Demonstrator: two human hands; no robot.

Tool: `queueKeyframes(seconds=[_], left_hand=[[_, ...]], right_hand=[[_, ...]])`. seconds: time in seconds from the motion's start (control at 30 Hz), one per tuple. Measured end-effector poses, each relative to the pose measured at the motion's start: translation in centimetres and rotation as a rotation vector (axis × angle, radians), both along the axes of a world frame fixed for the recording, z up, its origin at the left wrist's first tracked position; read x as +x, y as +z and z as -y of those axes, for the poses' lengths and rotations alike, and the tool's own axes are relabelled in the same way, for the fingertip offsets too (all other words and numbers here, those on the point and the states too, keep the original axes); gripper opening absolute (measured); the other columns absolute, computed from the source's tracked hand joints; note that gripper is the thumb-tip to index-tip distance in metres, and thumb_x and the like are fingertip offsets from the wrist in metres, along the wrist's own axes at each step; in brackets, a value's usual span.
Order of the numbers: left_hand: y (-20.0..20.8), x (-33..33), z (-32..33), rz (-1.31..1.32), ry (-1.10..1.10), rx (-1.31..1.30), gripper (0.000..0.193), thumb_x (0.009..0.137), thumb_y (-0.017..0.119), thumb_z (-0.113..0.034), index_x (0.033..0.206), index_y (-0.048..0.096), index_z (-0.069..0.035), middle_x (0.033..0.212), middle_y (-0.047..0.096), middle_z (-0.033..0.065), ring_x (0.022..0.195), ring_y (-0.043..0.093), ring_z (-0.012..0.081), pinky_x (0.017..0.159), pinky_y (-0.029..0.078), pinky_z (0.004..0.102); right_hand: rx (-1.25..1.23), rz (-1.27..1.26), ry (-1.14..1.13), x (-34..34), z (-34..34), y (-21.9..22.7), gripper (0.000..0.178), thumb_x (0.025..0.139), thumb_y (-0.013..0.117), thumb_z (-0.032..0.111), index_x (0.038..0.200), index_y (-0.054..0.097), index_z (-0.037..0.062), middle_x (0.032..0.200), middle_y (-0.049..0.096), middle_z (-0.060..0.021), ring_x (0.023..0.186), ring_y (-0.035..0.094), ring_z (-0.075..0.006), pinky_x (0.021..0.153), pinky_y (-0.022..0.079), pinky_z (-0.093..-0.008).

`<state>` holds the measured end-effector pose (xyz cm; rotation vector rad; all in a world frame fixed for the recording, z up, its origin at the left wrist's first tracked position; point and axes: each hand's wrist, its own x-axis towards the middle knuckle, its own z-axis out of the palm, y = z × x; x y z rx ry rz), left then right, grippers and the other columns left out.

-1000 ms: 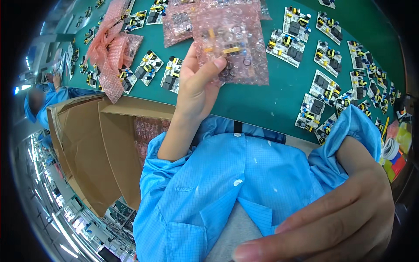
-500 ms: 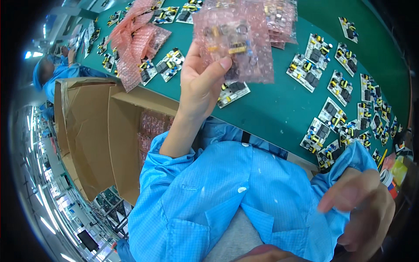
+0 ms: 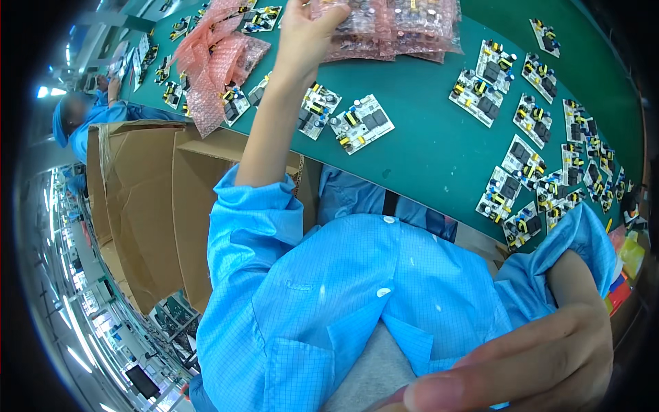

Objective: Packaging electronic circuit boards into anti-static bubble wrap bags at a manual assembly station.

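Note:
At the table's far edge my left hand point(image 3: 305, 31) is closed on a pink bubble-wrap bag point(image 3: 357, 31), its thumb lying over the bag's near corner. Its other fingers are partly cut off by the top of the picture. Circuit boards show through the bag, which lies against a stack of similar filled bags point(image 3: 425, 31). Below that hand, a loose white circuit board point(image 3: 364, 123) with black and yellow parts lies beside another board point(image 3: 319, 110). Close in front of my chest, my right hand point(image 3: 542, 357) has its fingers loosely stretched, with nothing visible in them.
Several circuit boards point(image 3: 525, 161) spread over the right of the green table point(image 3: 419, 158). Empty-looking pink bubble wrap point(image 3: 216, 69) is heaped at the left. An open cardboard box point(image 3: 141, 213) stands against the near left edge. Another person point(image 3: 89, 113) works beyond it.
My left hand has carried the bagged board up and away to the stack, uncovering the loose boards beneath. My right hand has come down and inward, closer to my chest.

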<state>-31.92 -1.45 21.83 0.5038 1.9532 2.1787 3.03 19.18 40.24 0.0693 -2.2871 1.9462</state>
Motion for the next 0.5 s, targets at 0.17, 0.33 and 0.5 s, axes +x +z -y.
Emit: queueKeyframes(seconds=[0.17, 0.33, 0.5], left_hand=[[0.0, 0.3, -1.6, -0.134, 0.048, -0.113, 0.054, 0.093, 0.066, -0.008, 0.137, 0.042, 0.011, 0.117, 0.065, 0.0123, 0.104, 0.064, 0.0155, 0.092, 0.053, 0.0299], [0.3, 1.1, 0.2, -0.490, 0.163, -0.467, 0.058, 0.090, 0.069, -0.013, 0.137, 0.044, 0.009, 0.124, 0.061, 0.0237, 0.114, 0.063, 0.0301, 0.100, 0.050, 0.0378], [-0.7, 1.0, 1.3, -0.626, 0.187, -0.606, 0.056, 0.079, 0.071, -0.028, 0.121, 0.058, 0.006, 0.121, 0.061, 0.0253, 0.117, 0.058, 0.0426, 0.103, 0.046, 0.0467]], right_hand=[[0.065, -0.199, 0.094, 5.0, -2.3, -0.7, 0.033, 0.092, 0.057, 0.006, 0.124, 0.058, 0.0095, 0.116, 0.059, 0.0069, 0.098, 0.059, -0.0083, 0.080, 0.055, -0.0507], [0.091, -0.429, 0.318, 7.8, -3.0, -0.2, 0.041, 0.093, 0.052, 0.001, 0.133, 0.055, 0.0145, 0.124, 0.054, 0.0146, 0.101, 0.054, -0.0008, 0.079, 0.054, -0.0547], [0.081, -0.673, 0.542, 6.8, -2.0, -0.2, 0.051, 0.095, 0.047, -0.003, 0.141, 0.051, 0.0195, 0.132, 0.050, 0.0224, 0.105, 0.050, 0.0067, 0.078, 0.053, -0.0586]])
